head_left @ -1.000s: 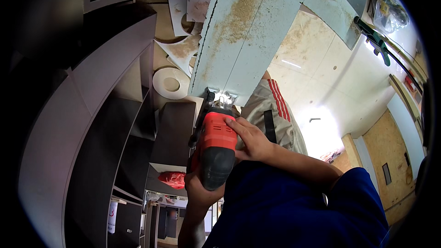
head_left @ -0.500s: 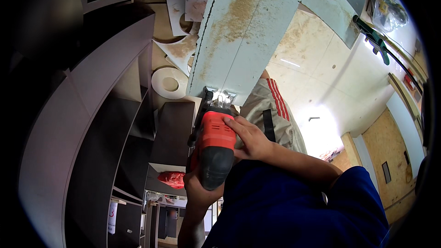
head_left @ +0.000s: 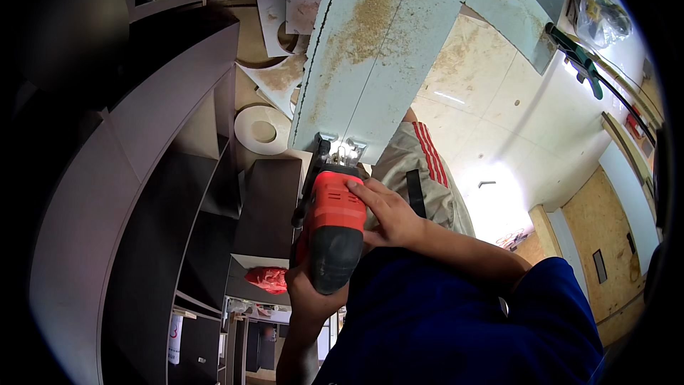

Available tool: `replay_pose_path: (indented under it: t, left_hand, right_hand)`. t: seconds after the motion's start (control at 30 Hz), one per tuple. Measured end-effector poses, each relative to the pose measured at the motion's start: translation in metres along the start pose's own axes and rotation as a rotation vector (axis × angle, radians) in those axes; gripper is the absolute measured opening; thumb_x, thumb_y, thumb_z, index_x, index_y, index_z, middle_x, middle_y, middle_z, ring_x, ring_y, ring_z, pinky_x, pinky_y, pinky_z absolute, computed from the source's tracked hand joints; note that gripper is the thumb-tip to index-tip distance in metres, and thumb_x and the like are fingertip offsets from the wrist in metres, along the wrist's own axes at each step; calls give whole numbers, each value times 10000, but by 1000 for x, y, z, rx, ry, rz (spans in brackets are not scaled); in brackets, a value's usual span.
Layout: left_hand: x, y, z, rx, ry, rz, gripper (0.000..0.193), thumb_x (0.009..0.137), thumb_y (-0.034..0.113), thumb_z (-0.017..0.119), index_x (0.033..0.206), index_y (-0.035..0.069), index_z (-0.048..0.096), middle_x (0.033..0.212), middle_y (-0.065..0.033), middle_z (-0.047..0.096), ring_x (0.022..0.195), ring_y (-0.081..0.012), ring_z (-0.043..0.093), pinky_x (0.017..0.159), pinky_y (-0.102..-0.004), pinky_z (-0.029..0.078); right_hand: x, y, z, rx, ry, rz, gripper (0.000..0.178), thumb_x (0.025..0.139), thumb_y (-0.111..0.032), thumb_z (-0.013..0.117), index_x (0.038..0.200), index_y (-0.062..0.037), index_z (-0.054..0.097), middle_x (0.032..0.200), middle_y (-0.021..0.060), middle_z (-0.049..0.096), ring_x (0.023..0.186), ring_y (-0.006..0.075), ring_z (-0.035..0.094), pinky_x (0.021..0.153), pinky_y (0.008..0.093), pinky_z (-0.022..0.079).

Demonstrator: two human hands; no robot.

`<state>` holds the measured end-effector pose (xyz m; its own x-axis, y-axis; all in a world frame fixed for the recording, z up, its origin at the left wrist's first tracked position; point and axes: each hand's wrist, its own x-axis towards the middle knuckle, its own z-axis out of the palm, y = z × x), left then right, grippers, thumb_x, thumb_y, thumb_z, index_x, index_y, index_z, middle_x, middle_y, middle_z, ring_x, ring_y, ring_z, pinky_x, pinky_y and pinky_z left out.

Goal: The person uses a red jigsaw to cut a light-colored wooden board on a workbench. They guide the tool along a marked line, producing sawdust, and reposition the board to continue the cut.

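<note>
The left hand (head_left: 311, 294) gripped the rear of a red-and-black jigsaw (head_left: 336, 224) from below, its fingers mostly hidden from me, while the right hand (head_left: 390, 215) clasped the jigsaw's side. The tool's front sat at the near end of a pale board (head_left: 360, 110) strewn with sawdust (head_left: 374, 14). Left of that lay a white ring (head_left: 246, 128); farther right, a green clamp (head_left: 581, 63).

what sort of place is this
Probably a woodworking shop, or a room being fitted out: there is a red and black jigsaw at the edge of a pale board, sawdust on that board, and cut-out offcuts such as a white ring.
</note>
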<state>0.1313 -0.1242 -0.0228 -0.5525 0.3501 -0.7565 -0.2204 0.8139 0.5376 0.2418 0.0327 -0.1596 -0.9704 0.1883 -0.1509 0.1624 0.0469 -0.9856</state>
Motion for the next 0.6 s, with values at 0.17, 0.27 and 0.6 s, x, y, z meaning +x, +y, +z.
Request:
replay_pose_path:
  t: [0.17, 0.27, 0.6]
  left_hand:
    - [2, 2, 2, -3, 13, 25, 195, 738, 46, 754, 895, -23, 661, 726, -81, 681, 683, -171, 703, 639, -316, 534]
    - [2, 2, 3, -22, 22, 23, 192, 739, 45, 754, 895, -23, 666, 724, -81, 681, 668, -182, 702, 632, -326, 532]
    - [0, 4, 3, -37, -3, -11, 286, 738, 21, 754, 1001, -41, 659, 886, -123, 680, 802, -217, 693, 725, -334, 523]
  right_hand:
    - [3, -1, -3, 2, 5, -14, 881, 837, -267, 783, 1540, 34, 347, 1115, 234, 590, 958, 404, 603, 831, 443, 540]
    - [3, 0, -3, 14, 5, -18, 870, 842, -273, 775, 1538, 31, 350, 1117, 237, 591, 958, 406, 605, 831, 443, 541]
    - [7, -1, -7, 19, -4, -16, 850, 842, -258, 767, 1531, 33, 362, 1101, 233, 596, 938, 398, 610, 808, 435, 547]
